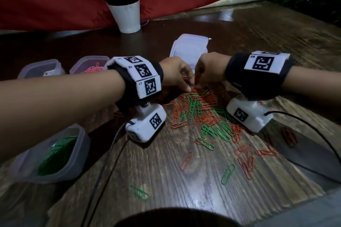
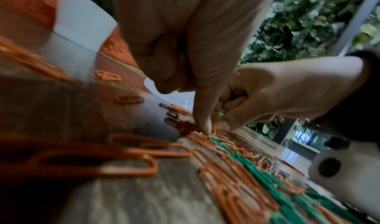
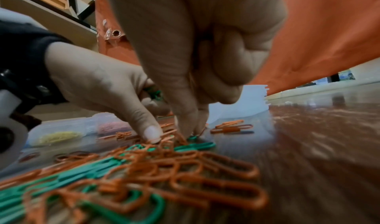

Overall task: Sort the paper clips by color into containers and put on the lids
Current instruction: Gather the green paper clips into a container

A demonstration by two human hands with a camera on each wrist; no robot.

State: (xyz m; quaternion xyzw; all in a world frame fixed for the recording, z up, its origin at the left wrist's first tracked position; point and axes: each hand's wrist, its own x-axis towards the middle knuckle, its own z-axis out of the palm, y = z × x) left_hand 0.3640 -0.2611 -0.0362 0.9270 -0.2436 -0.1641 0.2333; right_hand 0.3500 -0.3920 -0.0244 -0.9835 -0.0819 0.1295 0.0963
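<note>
A pile of orange and green paper clips (image 1: 199, 114) lies spread on the wooden table (image 1: 166, 180). Both hands meet at its far edge. My left hand (image 1: 189, 86) has its fingers curled round a few green clips (image 3: 154, 94) in the palm, and its thumb and forefinger press down into the clips (image 2: 207, 130). My right hand (image 1: 198, 84) stands fingers-down right beside it, and its thumb and forefinger pinch a green clip (image 3: 193, 137) at the pile's edge. A clear container (image 1: 55, 151) with green clips sits at the near left.
Two more clear containers stand at the far left, one with pink clips (image 1: 88, 66) and one with pale clips (image 1: 42, 69). A stack of clear lids (image 1: 190, 48) lies just beyond the hands. A potted plant (image 1: 127, 14) stands at the back. Camera cables (image 1: 114, 143) trail over the table.
</note>
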